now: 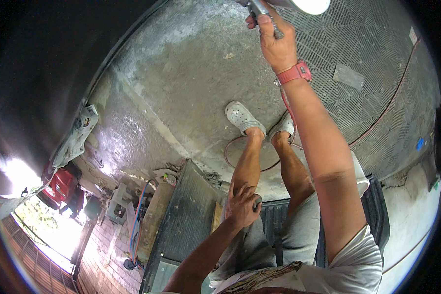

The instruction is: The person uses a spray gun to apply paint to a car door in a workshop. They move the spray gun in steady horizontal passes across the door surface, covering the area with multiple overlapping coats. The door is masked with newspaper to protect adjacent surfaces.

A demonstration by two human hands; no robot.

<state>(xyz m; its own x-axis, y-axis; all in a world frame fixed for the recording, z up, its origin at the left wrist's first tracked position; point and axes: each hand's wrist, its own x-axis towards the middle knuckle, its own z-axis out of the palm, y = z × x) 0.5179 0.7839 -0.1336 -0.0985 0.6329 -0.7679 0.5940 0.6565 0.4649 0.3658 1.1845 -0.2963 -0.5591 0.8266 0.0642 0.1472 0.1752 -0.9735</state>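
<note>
My right hand (278,41) is stretched far forward, fingers wrapped round the handle of a metal spray gun (257,9). Above it shows part of a white rounded cup or light (311,4), cut off by the picture's top edge. A red hose (288,105) runs down from behind my wrist and loops on the floor round my feet. My left hand (242,206) rests on my left knee, some fingers spread over it. A small dark rounded object (257,202) sticks out beside the thumb, held in that hand; its kind is hidden.
A large dark panel (44,63) with newspaper (78,137) at its edge fills the left. Beside my left leg stand a dark board (179,210) and a tan cylinder (154,215). Ribbed matting (377,44) covers the floor at right, with a hose (394,105) across it.
</note>
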